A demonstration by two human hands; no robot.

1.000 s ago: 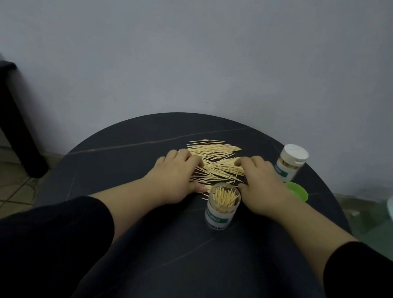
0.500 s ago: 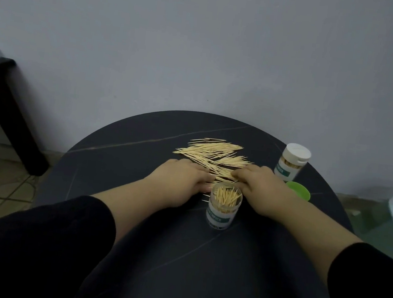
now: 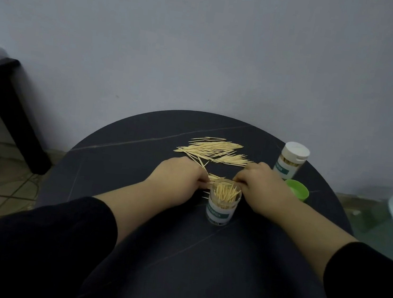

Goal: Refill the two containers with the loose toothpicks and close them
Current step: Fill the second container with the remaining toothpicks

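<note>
Both hands are drawing back from the loose toothpicks [image 3: 212, 149] toward the open container [image 3: 222, 205]. Head view: the left hand [image 3: 178, 180] and right hand [image 3: 261, 187] are curling their fingers round a small bundle [image 3: 216, 177] between them, just behind the container's mouth. The capped container [image 3: 290, 163] is standing near the table's [image 3: 128, 155] right edge, with the green lid [image 3: 297, 190] lying beside it.
</note>
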